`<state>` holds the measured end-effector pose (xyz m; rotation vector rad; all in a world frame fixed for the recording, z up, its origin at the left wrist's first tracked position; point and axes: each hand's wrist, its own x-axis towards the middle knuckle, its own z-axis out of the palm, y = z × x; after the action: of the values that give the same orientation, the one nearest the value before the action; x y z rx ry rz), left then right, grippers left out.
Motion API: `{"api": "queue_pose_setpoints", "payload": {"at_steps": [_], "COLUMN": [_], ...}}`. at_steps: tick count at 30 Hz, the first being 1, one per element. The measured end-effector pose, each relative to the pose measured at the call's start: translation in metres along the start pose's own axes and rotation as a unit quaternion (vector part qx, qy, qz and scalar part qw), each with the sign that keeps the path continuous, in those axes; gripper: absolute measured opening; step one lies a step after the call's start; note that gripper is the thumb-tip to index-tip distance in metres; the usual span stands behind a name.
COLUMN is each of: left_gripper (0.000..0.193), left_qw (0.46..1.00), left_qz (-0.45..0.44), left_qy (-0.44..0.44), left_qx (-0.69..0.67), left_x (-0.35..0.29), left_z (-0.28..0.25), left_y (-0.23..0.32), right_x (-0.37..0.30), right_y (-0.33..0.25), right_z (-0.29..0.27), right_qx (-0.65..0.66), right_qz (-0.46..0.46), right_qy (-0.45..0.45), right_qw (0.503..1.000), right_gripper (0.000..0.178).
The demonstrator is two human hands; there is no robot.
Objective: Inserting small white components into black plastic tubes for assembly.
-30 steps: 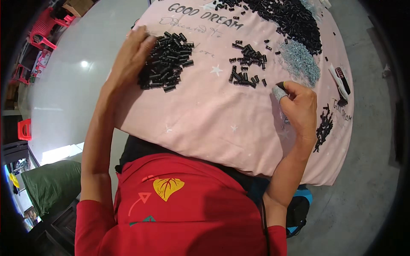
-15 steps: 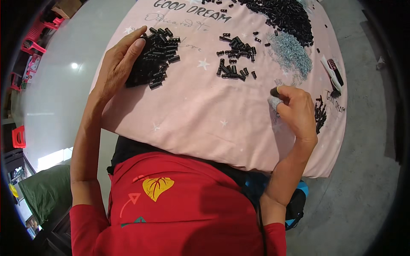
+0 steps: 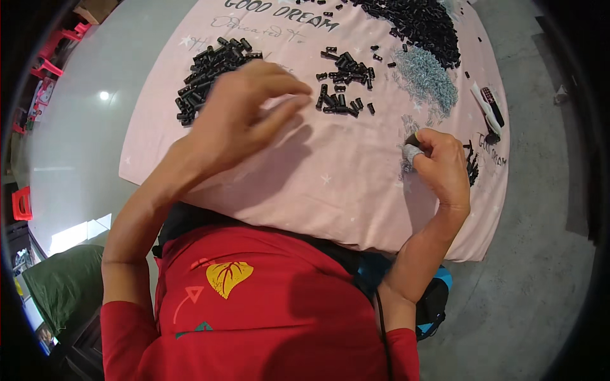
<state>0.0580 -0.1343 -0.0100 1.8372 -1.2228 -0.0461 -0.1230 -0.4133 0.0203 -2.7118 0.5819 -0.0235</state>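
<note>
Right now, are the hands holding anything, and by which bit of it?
It can't be told. The left hand is blurred, with nothing plainly visible in it; the right hand is curled, hiding any small piece it may pinch.

Viewed from the wearer's head, through a wide fisheye lens, facing steeply down, past a red shirt (image 3: 254, 343), near above a pink cloth-covered table (image 3: 343, 197)

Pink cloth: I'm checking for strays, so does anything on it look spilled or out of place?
Mildly: one small black piece lies alone right of the silvery pile, apart from the big black heap.
</note>
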Motion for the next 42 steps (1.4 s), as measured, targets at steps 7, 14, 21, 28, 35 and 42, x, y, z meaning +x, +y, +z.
{"api": "queue_pose_setpoints", "payload": {"at_steps": [7, 14, 21, 28, 35, 42], "left_gripper": [0.038, 0.033, 0.025, 0.033, 0.019, 0.02], "left_qw": [0.984, 0.998, 0.999, 0.997, 0.994, 0.984], "left_qz": [0.102, 0.055, 0.01, 0.019, 0.074, -0.075], "left_qy": [-0.145, -0.041, -0.043, -0.063, -0.066, -0.038], "left_qx": [0.037, -0.006, 0.015, 0.034, 0.048, -0.158], "left_x": [0.004, -0.008, -0.002, 0.014, 0.024, 0.022], "left_z": [0.05, 0.042, 0.052, 0.066, 0.089, 0.063], "left_y": [0.004, -0.008, -0.001, 0.006, 0.002, 0.004], "right_x": [0.002, 0.014, 0.02, 0.031, 0.022, 0.017], "right_y": [-0.002, -0.01, -0.016, -0.027, -0.01, -0.027], "right_z": [0.001, 0.014, 0.011, 0.015, 0.031, 0.034], "right_qx": [0.047, -0.055, -0.09, -0.158, 0.161, 0.355], "right_qz": [0.031, -0.05, -0.065, -0.055, -0.04, -0.067], "right_qy": [0.042, 0.064, 0.057, 0.027, 0.036, 0.005], "right_qw": [0.998, 0.995, 0.992, 0.985, 0.985, 0.932], "right_gripper": [0.019, 0.016, 0.017, 0.019, 0.017, 0.02]}}
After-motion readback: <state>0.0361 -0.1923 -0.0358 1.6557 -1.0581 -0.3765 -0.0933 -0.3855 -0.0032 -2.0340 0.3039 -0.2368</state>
